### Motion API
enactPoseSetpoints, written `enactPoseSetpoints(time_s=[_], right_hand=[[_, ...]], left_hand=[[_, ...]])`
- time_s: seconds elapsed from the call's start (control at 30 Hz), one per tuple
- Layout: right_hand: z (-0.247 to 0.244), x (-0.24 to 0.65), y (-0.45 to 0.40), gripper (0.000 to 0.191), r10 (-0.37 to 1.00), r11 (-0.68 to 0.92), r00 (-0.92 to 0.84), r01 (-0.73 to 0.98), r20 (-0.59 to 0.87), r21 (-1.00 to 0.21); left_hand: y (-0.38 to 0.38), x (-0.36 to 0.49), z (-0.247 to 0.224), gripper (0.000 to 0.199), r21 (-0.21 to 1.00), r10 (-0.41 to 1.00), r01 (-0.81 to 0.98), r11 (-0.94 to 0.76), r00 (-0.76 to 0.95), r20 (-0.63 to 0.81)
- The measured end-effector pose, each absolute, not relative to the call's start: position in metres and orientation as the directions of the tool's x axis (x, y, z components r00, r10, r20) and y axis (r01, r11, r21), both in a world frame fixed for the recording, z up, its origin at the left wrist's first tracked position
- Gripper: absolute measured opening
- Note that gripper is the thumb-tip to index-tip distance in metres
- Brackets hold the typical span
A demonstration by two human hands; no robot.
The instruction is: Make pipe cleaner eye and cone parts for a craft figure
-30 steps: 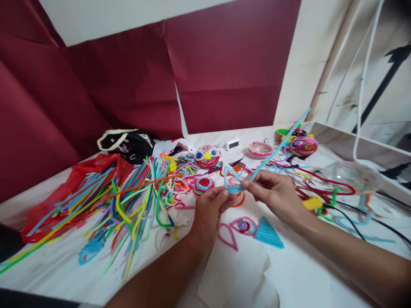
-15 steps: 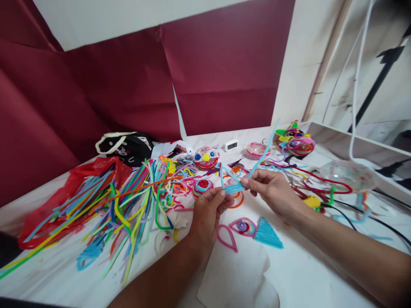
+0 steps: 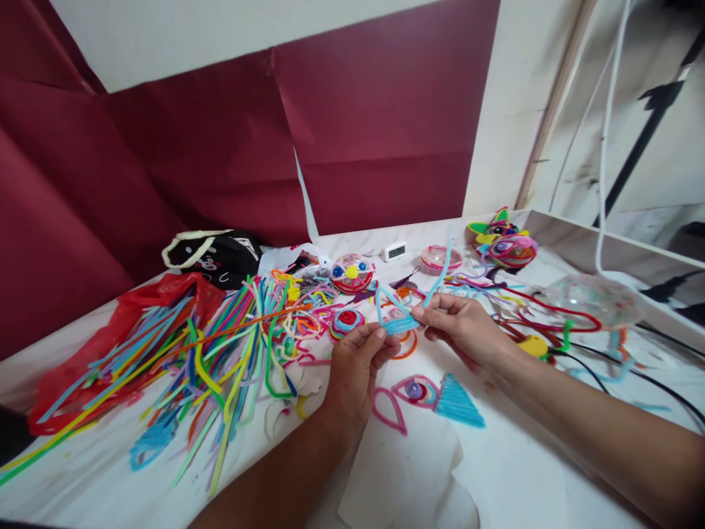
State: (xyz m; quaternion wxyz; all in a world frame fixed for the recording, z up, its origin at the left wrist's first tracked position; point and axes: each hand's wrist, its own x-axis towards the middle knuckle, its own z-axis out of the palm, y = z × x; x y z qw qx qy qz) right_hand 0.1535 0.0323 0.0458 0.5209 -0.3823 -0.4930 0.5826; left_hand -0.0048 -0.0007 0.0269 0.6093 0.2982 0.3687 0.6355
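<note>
Between my hands is a light blue pipe cleaner triangle (image 3: 399,325), its lower part filled with side-by-side rows and its top open. My left hand (image 3: 360,360) pinches its lower left corner. At the right corner my right hand (image 3: 457,323) grips it with thumb and fingers, and a loose pipe cleaner end (image 3: 442,278) sticks up from there. On the table below lie a filled blue triangle (image 3: 461,402), a pink-rimmed eye shape (image 3: 417,389) with a purple bead, and a pink teardrop loop (image 3: 390,411).
Many coloured pipe cleaners (image 3: 220,367) spread over the left, partly on a red plastic bag (image 3: 132,308). Behind are a black bag (image 3: 220,258), a decorated ball (image 3: 352,273) and a small digital clock (image 3: 393,252). Black cables (image 3: 622,367) and a clear dome (image 3: 592,301) are at right.
The loose pipe cleaner end has bent lower and more upright beside my right hand. Both hands keep their hold on the triangle, nearly in place. The view has shifted slightly.
</note>
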Motion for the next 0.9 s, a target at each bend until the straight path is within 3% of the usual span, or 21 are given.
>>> enactPoseSetpoints(time_s=[0.43,0.77,0.9], right_hand=[[0.0442,0.1542,0.0336,0.031,0.957,-0.131,-0.291,-0.422,-0.003,-0.897],[0.0509,0.1522,0.0305,0.030,0.910,-0.280,-0.406,-0.436,-0.090,-0.855],[0.0523,0.1518,0.0292,0.037,0.931,-0.258,-0.351,-0.440,-0.100,-0.860]], left_hand=[[-0.0031,-0.0050,0.0317,0.019,0.848,0.997,-0.530,-0.009,-0.072,-0.034],[-0.0044,-0.0058,0.0339,0.019,0.845,0.998,-0.535,-0.006,-0.050,-0.025],[-0.0040,-0.0056,0.0352,0.022,0.848,0.996,-0.530,-0.016,-0.082,-0.032]])
